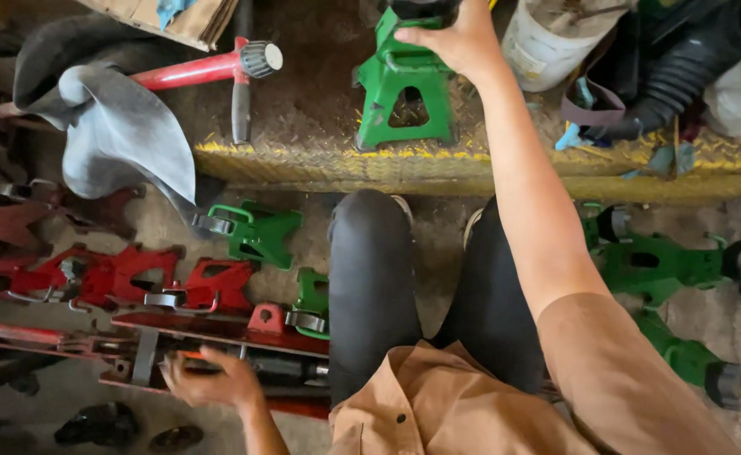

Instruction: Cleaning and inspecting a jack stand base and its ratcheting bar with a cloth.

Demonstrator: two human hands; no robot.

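Right hand (459,38) atop green jack stand (404,88) — left hand (210,381) on red jack (219,337).

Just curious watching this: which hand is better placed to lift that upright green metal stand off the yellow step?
Probably the right hand: it already grips the top of the green metal jack stand. The left hand rests low on the red floor jack.

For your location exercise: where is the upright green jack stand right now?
Head view, top centre: the green jack stand stands on the yellow step, under the right hand, left of the white bucket.
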